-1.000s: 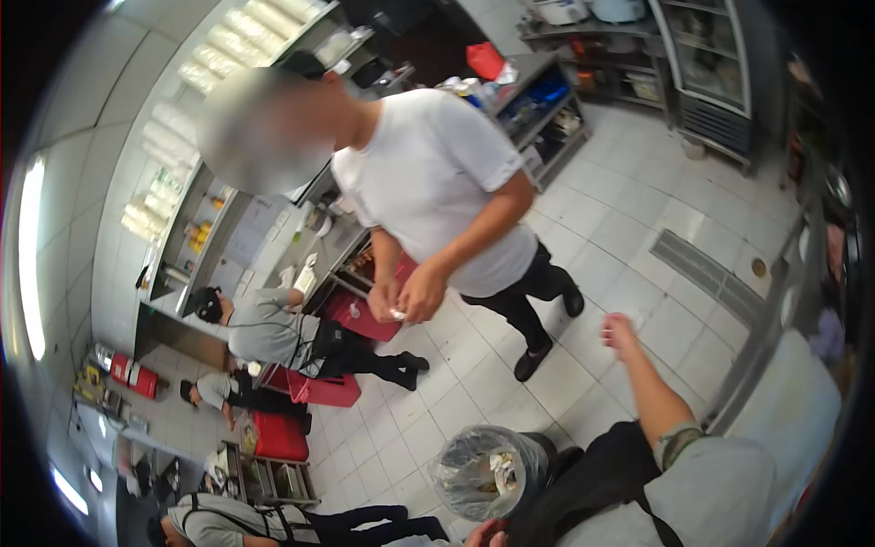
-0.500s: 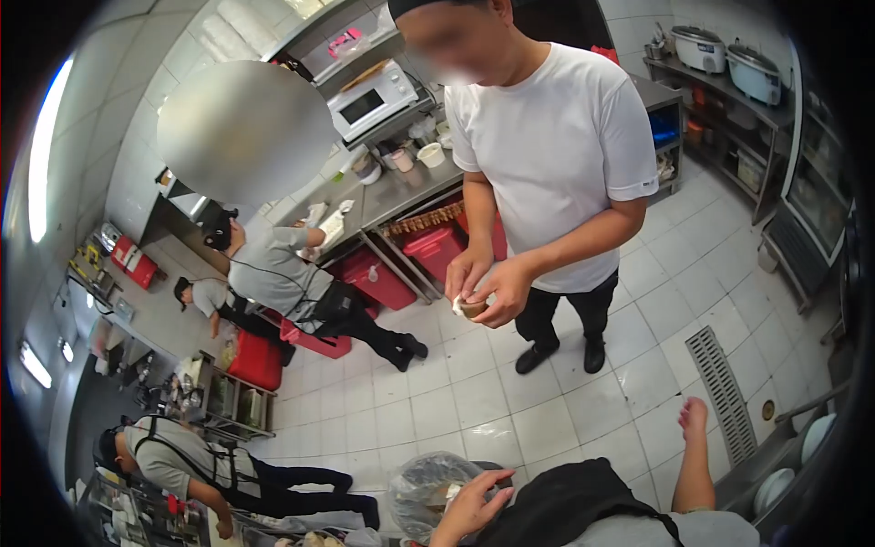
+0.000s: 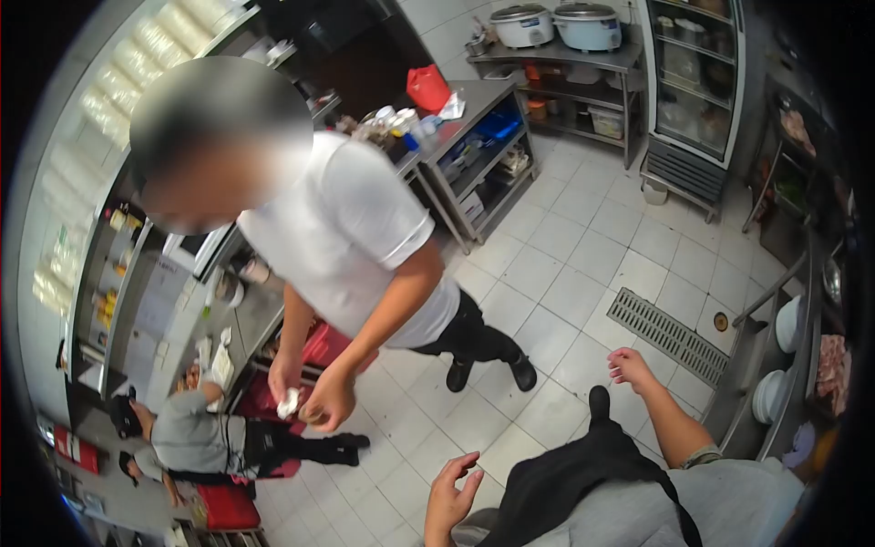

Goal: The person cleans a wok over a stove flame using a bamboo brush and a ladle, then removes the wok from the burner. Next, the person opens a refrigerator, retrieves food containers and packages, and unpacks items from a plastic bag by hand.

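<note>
Near the bottom middle, my left hand (image 3: 449, 492) is raised in front of a black apron (image 3: 574, 483), its thumb apart from the fingers and nothing in it. My right hand (image 3: 629, 366) hangs over the tiled floor with loosely curled fingers, and no object shows in it. Closest to my left hand is a co-worker in a white T-shirt (image 3: 365, 219). A crumpled white piece, like tissue (image 3: 289, 403), is pinched in that person's fingers. A small brownish thing (image 3: 314, 417) shows partly in their other hand.
A floor drain grate (image 3: 670, 334) lies beyond my right hand. Shelving with white bowls (image 3: 775, 396) stands close on the right. A glass-door fridge (image 3: 690, 82) and rice cookers (image 3: 588, 27) are at the back. A co-worker in grey (image 3: 196, 428) bends at the left counter.
My view has swung right, bringing the fridge more into view. The bagged bin near my left hand has left the view. The white-shirted co-worker has moved toward the left of the picture.
</note>
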A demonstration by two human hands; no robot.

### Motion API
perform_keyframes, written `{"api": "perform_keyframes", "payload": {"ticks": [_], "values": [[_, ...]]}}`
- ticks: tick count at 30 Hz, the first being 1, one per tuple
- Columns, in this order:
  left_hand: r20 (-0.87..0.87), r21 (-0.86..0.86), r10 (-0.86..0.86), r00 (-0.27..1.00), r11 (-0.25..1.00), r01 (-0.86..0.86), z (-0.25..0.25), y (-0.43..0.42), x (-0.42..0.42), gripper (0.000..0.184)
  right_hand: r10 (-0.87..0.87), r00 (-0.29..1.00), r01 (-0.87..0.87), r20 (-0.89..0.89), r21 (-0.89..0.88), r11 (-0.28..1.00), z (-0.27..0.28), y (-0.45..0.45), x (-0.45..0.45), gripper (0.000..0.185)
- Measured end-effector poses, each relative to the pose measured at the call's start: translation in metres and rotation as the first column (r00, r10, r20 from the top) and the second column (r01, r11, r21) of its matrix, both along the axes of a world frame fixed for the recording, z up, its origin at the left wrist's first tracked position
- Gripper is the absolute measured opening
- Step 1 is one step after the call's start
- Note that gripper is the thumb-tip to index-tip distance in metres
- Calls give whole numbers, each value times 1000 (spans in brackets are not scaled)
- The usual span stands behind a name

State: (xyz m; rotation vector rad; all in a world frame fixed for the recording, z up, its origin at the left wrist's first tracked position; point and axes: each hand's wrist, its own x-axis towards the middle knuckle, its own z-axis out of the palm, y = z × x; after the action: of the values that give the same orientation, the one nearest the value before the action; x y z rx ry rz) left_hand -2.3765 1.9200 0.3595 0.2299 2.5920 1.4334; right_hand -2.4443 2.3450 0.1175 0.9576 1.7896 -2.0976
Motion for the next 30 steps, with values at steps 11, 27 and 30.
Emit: {"api": "perform_keyframes", "payload": {"ticks": [11, 27, 30], "values": [[87, -134, -57, 995, 989, 69, 0, 138, -182, 32, -122, 987, 125, 108, -18, 992, -41, 136, -156, 10], [-144, 8, 98, 985, 995, -98, -15, 150, -546, 27, 114, 992, -121, 53, 172, 978, -53, 156, -428, 12], [-264, 71, 155, 952, 987, -141, -9, 148, -632, 26, -40, 990, 7, 132, 243, 970, -94, 214, -405, 22]]}}
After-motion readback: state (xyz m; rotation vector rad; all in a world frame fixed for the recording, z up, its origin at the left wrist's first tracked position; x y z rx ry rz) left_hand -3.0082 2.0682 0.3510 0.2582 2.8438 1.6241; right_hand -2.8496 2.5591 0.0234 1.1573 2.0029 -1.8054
